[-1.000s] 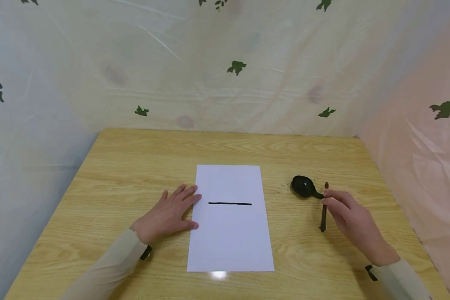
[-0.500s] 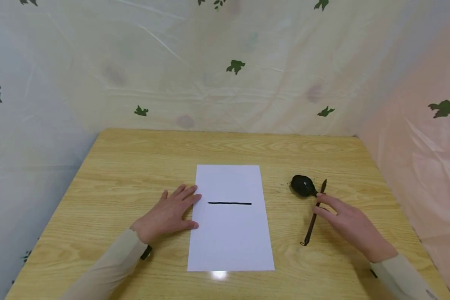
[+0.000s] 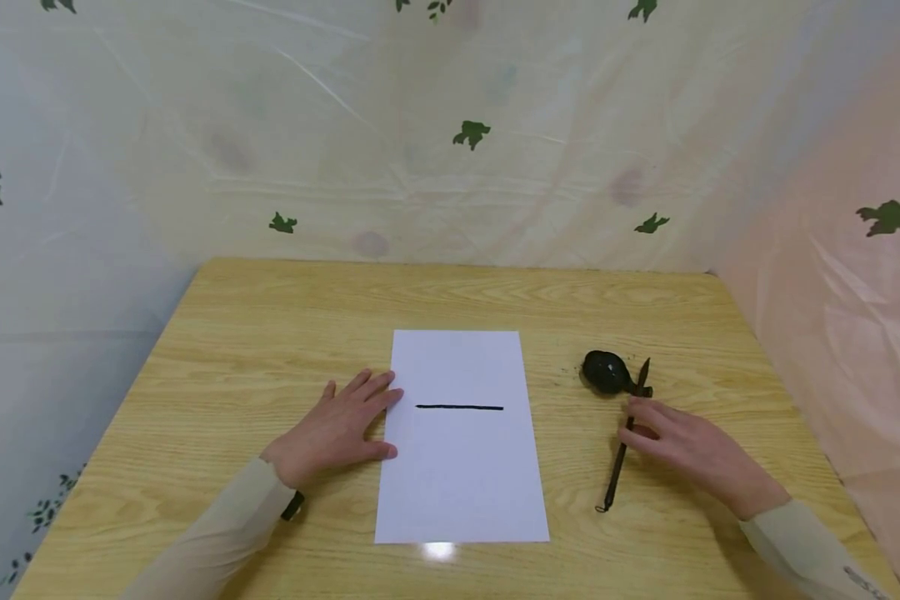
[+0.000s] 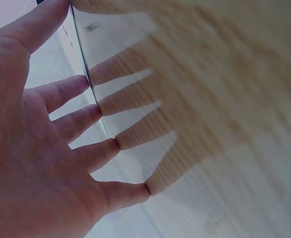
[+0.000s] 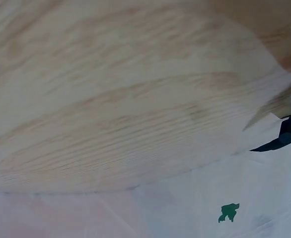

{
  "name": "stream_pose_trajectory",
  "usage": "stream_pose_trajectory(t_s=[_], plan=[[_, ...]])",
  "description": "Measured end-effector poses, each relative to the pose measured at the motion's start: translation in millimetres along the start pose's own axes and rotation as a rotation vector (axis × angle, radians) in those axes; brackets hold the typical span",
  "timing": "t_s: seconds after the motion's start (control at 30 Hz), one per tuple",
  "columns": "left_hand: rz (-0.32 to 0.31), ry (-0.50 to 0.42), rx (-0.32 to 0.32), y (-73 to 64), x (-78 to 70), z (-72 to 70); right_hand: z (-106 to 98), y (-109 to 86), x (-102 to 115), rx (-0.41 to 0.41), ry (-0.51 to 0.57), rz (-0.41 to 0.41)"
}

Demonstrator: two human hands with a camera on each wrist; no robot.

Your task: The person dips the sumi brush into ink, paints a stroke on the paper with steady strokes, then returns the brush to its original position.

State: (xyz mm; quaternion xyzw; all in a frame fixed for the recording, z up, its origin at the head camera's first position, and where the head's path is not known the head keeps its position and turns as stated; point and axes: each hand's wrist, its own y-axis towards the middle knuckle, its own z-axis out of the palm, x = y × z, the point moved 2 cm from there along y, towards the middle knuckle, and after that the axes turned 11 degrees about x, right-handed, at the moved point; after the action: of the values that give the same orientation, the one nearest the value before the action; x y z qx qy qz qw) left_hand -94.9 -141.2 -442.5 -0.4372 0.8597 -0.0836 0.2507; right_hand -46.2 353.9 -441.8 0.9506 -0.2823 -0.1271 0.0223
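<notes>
A white sheet of paper (image 3: 457, 483) lies mid-table with one black horizontal stroke (image 3: 459, 407) across it. My left hand (image 3: 337, 429) rests with spread fingers at the sheet's left edge; in the left wrist view its fingers (image 4: 86, 158) reach toward the glossy tabletop. On the right, my right hand (image 3: 697, 450) pinches the shaft of a dark paintbrush (image 3: 617, 475) between thumb and fingers. The brush's pointed tip faces away and crosses the handle of a black spoon (image 3: 606, 372), whose bowl looks glossy. In the right wrist view only the brush tip (image 5: 270, 145) shows, not the hand.
The wooden table (image 3: 217, 333) has small dark specks beside the spoon. Pale cloth (image 3: 390, 125) with green leaf-like shapes hangs behind and along both sides. A bright reflection (image 3: 438, 550) shows at the sheet's near edge.
My right hand has come nearer and slightly left, and the brush has swung from nearly upright in view to a slant across the spoon's handle. The left hand and paper stay put.
</notes>
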Motion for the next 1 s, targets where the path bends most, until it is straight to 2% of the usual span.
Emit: stream_pose_trajectory(t_s=[0.23,0.5,1.0], plan=[[0.002,-0.005,-0.002,-0.8,0.4,1.4,6.4,-0.7,-4.7,0.017,-0.012,-0.023],[0.006,-0.001,-0.009,-0.9,0.7,1.7,10.1,-7.0,-5.3,0.012,-0.003,-0.014],[-0.031,-0.007,-0.008,3.7,-1.8,-1.1,8.8,-11.0,-0.7,0.055,0.035,0.052]])
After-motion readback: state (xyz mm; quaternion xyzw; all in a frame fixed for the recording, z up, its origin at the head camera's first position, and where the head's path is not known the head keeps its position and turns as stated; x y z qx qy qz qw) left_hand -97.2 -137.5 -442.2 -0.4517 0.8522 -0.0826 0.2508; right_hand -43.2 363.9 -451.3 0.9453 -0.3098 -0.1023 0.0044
